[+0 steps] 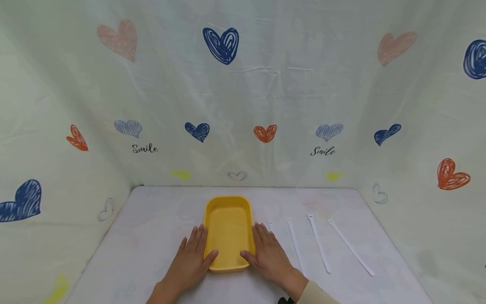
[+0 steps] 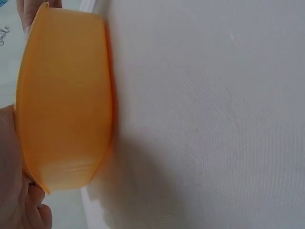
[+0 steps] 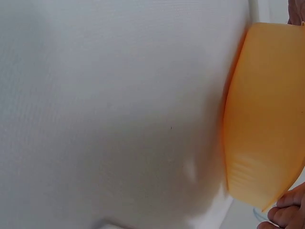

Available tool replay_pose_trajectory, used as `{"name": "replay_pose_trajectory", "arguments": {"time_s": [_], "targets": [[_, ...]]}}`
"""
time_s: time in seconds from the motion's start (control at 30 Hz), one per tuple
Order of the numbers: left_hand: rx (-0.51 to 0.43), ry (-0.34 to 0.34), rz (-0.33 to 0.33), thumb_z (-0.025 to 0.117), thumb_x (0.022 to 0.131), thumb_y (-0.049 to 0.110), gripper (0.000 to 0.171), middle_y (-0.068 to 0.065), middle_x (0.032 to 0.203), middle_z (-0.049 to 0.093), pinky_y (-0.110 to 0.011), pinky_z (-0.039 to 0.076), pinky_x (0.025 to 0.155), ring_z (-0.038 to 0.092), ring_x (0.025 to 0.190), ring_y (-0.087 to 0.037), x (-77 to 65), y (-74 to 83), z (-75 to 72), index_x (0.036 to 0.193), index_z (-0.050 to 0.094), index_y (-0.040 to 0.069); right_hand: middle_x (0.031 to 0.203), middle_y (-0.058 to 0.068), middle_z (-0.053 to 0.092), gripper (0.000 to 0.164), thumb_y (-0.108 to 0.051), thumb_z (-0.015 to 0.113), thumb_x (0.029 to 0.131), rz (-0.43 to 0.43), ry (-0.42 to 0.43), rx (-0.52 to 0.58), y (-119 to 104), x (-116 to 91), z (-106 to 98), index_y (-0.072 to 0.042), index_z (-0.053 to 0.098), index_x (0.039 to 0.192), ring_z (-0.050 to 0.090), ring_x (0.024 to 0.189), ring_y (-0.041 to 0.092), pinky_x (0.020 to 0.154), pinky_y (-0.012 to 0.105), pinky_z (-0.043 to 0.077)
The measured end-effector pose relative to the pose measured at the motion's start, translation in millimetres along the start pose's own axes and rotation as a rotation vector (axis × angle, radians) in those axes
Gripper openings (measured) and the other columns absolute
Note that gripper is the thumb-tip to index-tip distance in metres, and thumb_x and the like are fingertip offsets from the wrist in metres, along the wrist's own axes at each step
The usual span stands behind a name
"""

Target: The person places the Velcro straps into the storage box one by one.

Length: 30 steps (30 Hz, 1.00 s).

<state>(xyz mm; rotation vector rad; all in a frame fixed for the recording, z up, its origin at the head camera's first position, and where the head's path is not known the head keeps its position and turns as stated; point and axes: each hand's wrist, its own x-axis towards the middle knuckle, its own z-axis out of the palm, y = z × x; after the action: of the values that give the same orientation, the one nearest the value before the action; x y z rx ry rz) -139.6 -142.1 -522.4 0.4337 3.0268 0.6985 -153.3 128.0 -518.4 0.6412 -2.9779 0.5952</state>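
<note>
A yellow plastic tray [image 1: 228,230], a rounded rectangle, lies lengthwise on the white table. My left hand [image 1: 190,259] holds its left side, thumb over the near left part of the rim and fingers along the outer wall. On the opposite side, my right hand [image 1: 271,255] grips it the same way, thumb over the rim. Both wrist views show the tray's wall from outside, with fingertips at the rim. Right of my right hand, several white zip ties [image 1: 319,242] are laid out side by side; the leftmost is partly covered by that hand.
The white table [image 1: 159,215] ends at a far edge against a pale curtain [image 1: 288,101] printed with hearts and the word Smile. This curtain also encloses the left and right sides. A small dark object [image 1: 285,300] shows by my right sleeve.
</note>
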Motion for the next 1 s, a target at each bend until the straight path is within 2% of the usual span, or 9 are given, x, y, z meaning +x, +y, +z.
{"name": "replay_pose_trajectory", "arguments": {"time_s": [0.3, 0.43, 0.5, 0.63, 0.8, 1.0], "targets": [[0.008, -0.068, -0.033, 0.059, 0.097, 0.072, 0.109, -0.025, 0.174, 0.019, -0.072, 0.017, 0.125, 0.017, 0.162, -0.042, -3.2, -2.6, -1.2, 0.165, 0.022, -0.005, 0.162, 0.030, 0.042, 0.082, -0.054, 0.053, 0.108, -0.015, 0.014, -0.030, -3.1, -3.3, 4.7, 0.011, 0.040, 0.155, 0.040, 0.152, 0.045, 0.119, 0.060, 0.040], [0.015, -0.094, -0.062, 0.058, 0.095, 0.076, 0.114, -0.023, 0.175, 0.016, -0.072, 0.015, 0.126, 0.015, 0.163, -0.041, -2.8, -2.2, -1.7, 0.166, 0.020, -0.004, 0.156, 0.029, 0.048, 0.077, -0.052, 0.053, 0.108, -0.035, 0.090, -0.024, 4.7, -0.5, 2.1, 0.011, 0.046, 0.151, 0.046, 0.146, 0.046, 0.118, 0.059, 0.043], [0.011, -0.104, -0.075, 0.057, 0.094, 0.078, 0.115, -0.023, 0.175, 0.016, -0.071, 0.015, 0.126, 0.014, 0.163, -0.041, -3.0, -1.3, -2.5, 0.167, 0.019, -0.003, 0.152, 0.028, 0.052, 0.072, -0.048, 0.058, 0.108, -0.009, 0.146, -0.010, 13.0, 2.4, -2.4, 0.010, 0.048, 0.149, 0.050, 0.141, 0.045, 0.114, 0.059, 0.046], [0.002, -0.122, -0.091, 0.057, 0.093, 0.079, 0.117, -0.021, 0.176, 0.014, -0.069, 0.014, 0.127, 0.013, 0.164, -0.040, -3.1, 0.0, -2.1, 0.167, 0.017, -0.002, 0.144, 0.026, 0.056, 0.069, -0.040, 0.071, 0.102, 0.104, 0.234, -0.042, 37.0, 9.9, -14.6, 0.006, 0.050, 0.148, 0.055, 0.131, 0.042, 0.107, 0.058, 0.052], [-0.018, -0.116, -0.092, 0.059, 0.093, 0.077, 0.117, -0.022, 0.176, 0.015, -0.069, 0.015, 0.127, 0.013, 0.163, -0.040, -4.8, 0.0, -1.5, 0.167, 0.018, -0.003, 0.138, 0.026, 0.058, 0.076, -0.037, 0.081, 0.094, 0.184, 0.217, -0.143, 61.9, 13.8, -24.6, 0.006, 0.051, 0.148, 0.056, 0.121, 0.040, 0.104, 0.055, 0.054], [-0.023, -0.112, -0.090, 0.059, 0.093, 0.077, 0.116, -0.022, 0.176, 0.014, -0.069, 0.017, 0.127, 0.014, 0.163, -0.040, -6.1, 0.0, -0.1, 0.167, 0.017, -0.003, 0.132, 0.024, 0.060, 0.073, -0.035, 0.086, 0.090, 0.200, 0.187, -0.189, 72.9, 6.2, -17.6, 0.006, 0.056, 0.141, 0.057, 0.117, 0.039, 0.098, 0.054, 0.055]]}}
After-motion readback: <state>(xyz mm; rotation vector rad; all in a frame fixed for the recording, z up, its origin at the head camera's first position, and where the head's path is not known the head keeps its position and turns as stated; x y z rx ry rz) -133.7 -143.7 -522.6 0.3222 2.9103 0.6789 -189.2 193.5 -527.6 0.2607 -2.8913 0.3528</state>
